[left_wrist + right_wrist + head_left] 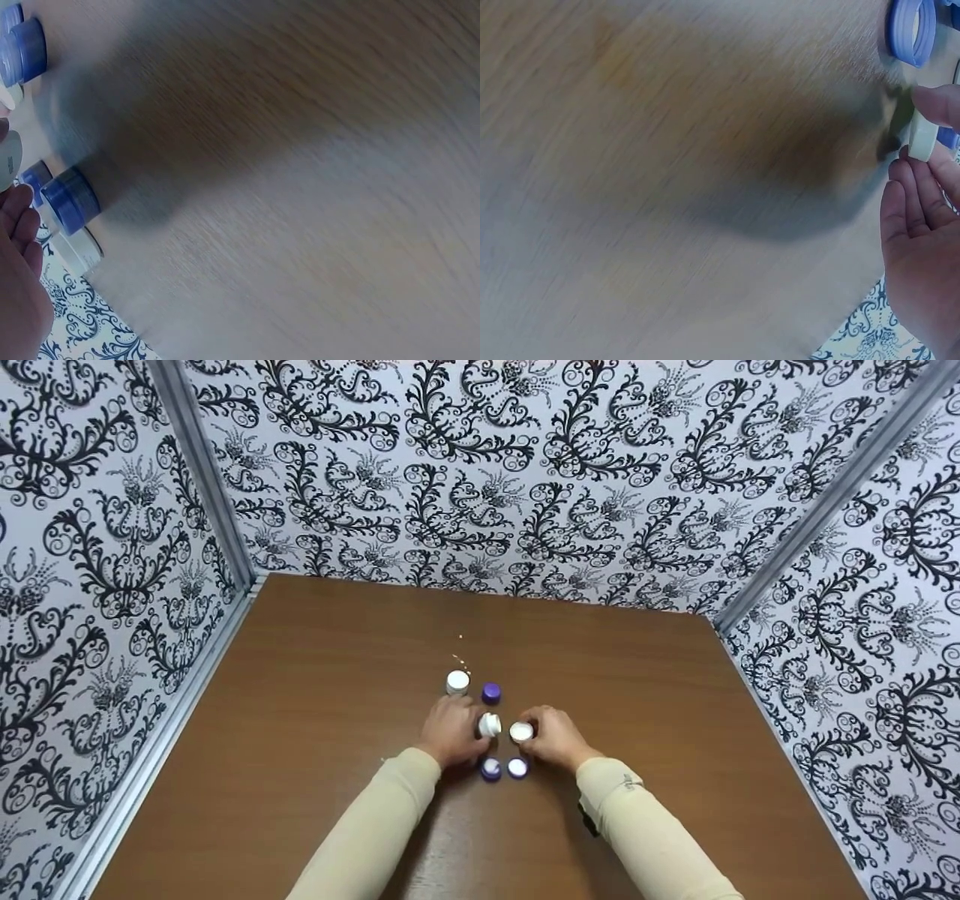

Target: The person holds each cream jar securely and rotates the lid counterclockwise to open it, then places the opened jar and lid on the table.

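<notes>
On the brown counter (pixel 315 720), both hands work close together in the middle, a little nearer the front edge than the back. The left hand (pixel 450 731) has its fingers curled round a small white jar (pixel 489 724), which lies tilted on its side against the fingertips. The right hand (pixel 553 737) pinches a white lid (pixel 521 730) between thumb and fingertips; the right wrist view shows the same lid (pixel 922 135) held on edge just above the wood. Jar and lid sit just beside each other between the two hands, with a narrow gap between them.

Just in front of the hands, toward the front edge, two purple lids (pixel 490 769) lie side by side with their pale insides up. Behind the hands, toward the back edge, a second white jar (pixel 457 682) stands upright, and a purple-capped jar (pixel 491 692) stands just beside it on its right. A few tiny pale specks (pixel 460 658) lie on the wood farther back. Both forearms wear cream sleeves (pixel 375 825). Patterned black-and-white walls (pixel 525 472) close the counter on the left, back and right sides.
</notes>
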### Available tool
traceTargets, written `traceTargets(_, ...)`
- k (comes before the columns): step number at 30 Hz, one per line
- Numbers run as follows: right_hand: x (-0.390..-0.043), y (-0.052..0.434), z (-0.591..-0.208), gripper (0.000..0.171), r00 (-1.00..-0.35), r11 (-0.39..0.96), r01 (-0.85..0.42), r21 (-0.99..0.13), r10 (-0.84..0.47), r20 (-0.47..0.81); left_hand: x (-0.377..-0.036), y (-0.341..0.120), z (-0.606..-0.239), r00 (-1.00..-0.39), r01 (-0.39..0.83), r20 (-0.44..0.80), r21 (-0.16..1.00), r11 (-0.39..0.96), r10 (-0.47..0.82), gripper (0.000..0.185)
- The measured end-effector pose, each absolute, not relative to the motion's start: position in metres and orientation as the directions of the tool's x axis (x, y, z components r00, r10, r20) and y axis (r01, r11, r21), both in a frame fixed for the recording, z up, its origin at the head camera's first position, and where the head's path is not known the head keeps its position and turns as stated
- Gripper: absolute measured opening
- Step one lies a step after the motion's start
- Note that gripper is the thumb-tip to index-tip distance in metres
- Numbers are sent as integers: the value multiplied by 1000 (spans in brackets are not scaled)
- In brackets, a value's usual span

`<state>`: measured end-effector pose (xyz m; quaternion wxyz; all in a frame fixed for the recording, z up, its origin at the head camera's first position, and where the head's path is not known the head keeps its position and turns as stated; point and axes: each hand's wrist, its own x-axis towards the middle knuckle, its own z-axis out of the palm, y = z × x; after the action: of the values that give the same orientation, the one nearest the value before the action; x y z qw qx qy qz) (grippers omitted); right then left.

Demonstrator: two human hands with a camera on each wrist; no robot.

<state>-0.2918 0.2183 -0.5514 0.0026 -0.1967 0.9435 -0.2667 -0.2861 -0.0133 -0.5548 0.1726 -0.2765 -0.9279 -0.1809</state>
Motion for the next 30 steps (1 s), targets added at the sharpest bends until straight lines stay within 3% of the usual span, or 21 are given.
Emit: traceTargets(30, -295, 217, -547, 36, -934, 823, -329, -463, -355, 33, -288, -9, -558, -799, 569, 368, 212, 794, 475, 34)
